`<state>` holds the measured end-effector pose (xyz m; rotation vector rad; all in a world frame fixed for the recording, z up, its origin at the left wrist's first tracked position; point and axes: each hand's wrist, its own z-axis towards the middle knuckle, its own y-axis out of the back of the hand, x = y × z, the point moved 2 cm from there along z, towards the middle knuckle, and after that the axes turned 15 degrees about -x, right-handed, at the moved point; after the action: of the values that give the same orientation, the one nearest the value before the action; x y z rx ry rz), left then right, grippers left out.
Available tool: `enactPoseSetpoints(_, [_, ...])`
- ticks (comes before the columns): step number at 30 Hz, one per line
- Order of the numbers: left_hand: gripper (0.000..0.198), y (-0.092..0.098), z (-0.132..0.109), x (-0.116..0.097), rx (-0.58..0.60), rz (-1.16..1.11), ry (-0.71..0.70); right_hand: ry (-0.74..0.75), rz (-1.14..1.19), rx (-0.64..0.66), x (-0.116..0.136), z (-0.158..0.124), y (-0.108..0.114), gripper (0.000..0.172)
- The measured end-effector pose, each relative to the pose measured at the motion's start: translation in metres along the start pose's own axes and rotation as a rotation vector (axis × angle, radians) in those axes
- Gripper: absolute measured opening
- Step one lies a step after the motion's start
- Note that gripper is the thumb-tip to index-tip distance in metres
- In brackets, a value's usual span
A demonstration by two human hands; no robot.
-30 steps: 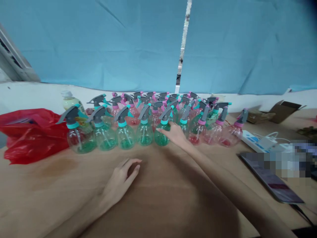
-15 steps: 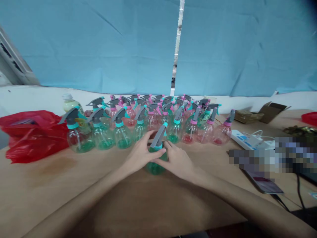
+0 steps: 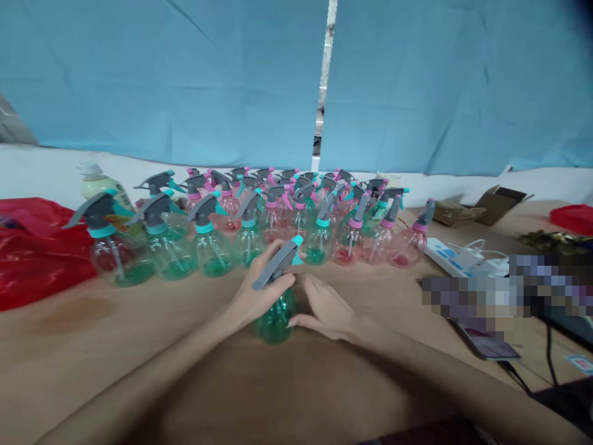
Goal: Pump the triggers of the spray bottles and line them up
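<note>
A green spray bottle (image 3: 274,322) with a grey trigger head and turquoise nozzle stands close in front of me, its nozzle pointing up and to the right. My left hand (image 3: 256,295) is wrapped round its neck, just under the head, and hides the collar. To the right of the bottle is my right hand (image 3: 330,307), thumb and fingers apart. That thumb's tip reaches the bottle's side; I cannot tell whether it presses on it. Just beyond my hands are a green spray bottle (image 3: 317,252) and a pink one (image 3: 345,253).
Several more green and pink spray bottles fill the back of the table (image 3: 296,395). A red plastic bag (image 3: 41,259) and a pale bottle (image 3: 99,185) are at left. At right lie a power strip (image 3: 447,256), a phone (image 3: 491,342), cables and a small cardboard box (image 3: 503,204).
The spray bottle has shifted slightly left and nearer, and its head has turned. My right hand has loosened from its neck and drawn away to the right. The view has shifted a little.
</note>
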<state>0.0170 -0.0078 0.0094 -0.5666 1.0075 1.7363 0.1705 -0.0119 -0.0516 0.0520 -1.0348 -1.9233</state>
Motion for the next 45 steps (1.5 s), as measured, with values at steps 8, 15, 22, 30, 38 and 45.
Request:
enactPoseSetpoints(8, [0.029, 0.003, 0.006, 0.006, 0.044, 0.046, 0.003, -0.041, 0.023, 0.069, -0.05, -0.015, 0.011, 0.036])
enactPoseSetpoints(15, [0.014, 0.009, 0.013, 0.008, -0.01, 0.102, -0.023, -0.08, -0.027, 0.06, -0.064, -0.024, -0.001, 0.045])
enactPoseSetpoints(22, [0.023, 0.009, 0.012, 0.003, 0.053, 0.069, -0.011, -0.105, -0.023, 0.064, -0.068, -0.026, -0.005, 0.05])
enactPoseSetpoints(30, [0.028, 0.008, 0.011, 0.003, 0.04, 0.028, -0.018, -0.11, -0.023, 0.075, -0.067, -0.026, -0.005, 0.051])
enactPoseSetpoints(38, [0.013, 0.006, 0.013, 0.006, 0.046, -0.025, -0.011, -0.09, -0.02, 0.069, -0.068, -0.026, -0.005, 0.049])
enactPoseSetpoints(45, [0.021, 0.007, 0.011, 0.006, 0.035, -0.016, 0.005, -0.088, -0.013, 0.069, -0.068, -0.026, -0.005, 0.049])
